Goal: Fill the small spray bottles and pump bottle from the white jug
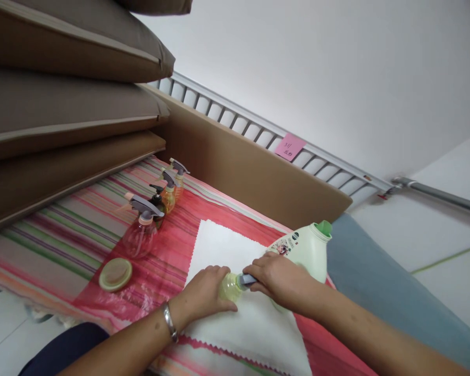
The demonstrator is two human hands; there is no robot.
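A small pale-yellow spray bottle (232, 288) is over a white cloth with zigzag edges (245, 334). My left hand (207, 292), with a silver bangle at the wrist, is closed around its clear body. At its neck, my right hand (276, 275) grips the grey trigger sprayer head (247, 280). Whether the head is fully screwed on, I cannot tell. Just behind my right hand stands a large pale-green jug (311, 250) with a label and a green mouth; the hand partly covers it. To the left lies a round pale-green lid (116, 274).
A clear pink spray bottle (139, 237), a dark pump bottle (156, 203) and amber spray bottles (168, 197) line the left side of the striped cloth (62, 235). Brown cushions (70, 104) are stacked at left. Behind runs a brown board (235, 156) before a radiator with a pink note (290, 147).
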